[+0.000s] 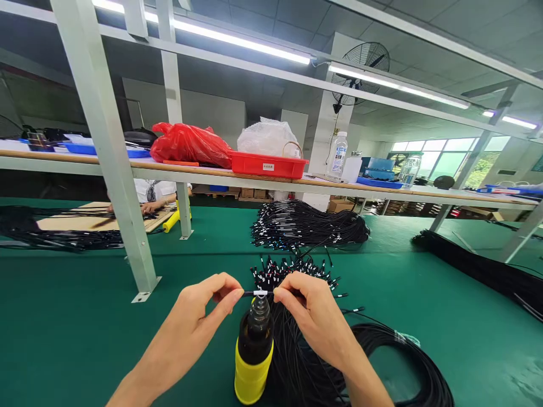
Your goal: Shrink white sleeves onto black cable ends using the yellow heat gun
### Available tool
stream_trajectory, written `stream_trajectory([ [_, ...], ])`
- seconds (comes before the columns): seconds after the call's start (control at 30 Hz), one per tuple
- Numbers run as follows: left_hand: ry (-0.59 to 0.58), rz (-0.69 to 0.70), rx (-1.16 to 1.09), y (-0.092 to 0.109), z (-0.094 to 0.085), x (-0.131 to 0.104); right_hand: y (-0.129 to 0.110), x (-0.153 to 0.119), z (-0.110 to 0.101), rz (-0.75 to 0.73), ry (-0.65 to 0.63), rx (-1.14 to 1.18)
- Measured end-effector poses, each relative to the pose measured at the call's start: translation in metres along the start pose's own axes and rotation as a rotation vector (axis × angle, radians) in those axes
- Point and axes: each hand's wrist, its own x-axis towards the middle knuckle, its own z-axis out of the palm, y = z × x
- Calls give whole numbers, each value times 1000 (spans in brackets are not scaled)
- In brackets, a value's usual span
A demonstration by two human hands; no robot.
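Note:
My left hand (202, 308) and my right hand (306, 308) pinch the two ends of one thin black cable tip (258, 293) with a white band on it. They hold it level, just above the nozzle of a dark squeeze bottle (254, 353) with a yellow label that stands on the green mat (76, 328). Under my right wrist lies a large bundle of black cables (382, 367), its many white-banded ends fanned out behind the bottle. A second heap of the same cables (309, 223) lies farther back on the mat.
A white post (106, 147) stands on the mat at left and holds a shelf with a red tray (268, 164), a red bag (190, 144) and a water bottle (339, 152). Another person's hands (148, 206) work beyond the shelf. More black cable (483, 268) lies at right.

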Motion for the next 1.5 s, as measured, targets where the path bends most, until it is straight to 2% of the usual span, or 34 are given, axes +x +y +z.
stream_trajectory([
  [0.23, 12, -29, 41, -5, 5, 5, 1, 2, 2, -6, -10, 7],
  [0.47, 35, 11, -27, -1, 3, 7, 4, 2, 3, 13, 2, 94],
  [0.7, -48, -27, 18, -4, 5, 8, 2, 1, 4, 2, -4, 98],
  [0.93, -7, -26, -4, -3, 6, 7, -1, 0, 4, -10, -25, -9],
  [1.2, 52, 38, -56, 0, 5, 8, 0, 3, 5, -26, 18, 28],
  [1.5, -34, -15, 28, -3, 6, 9, -5, 3, 1, -37, 19, 42],
])
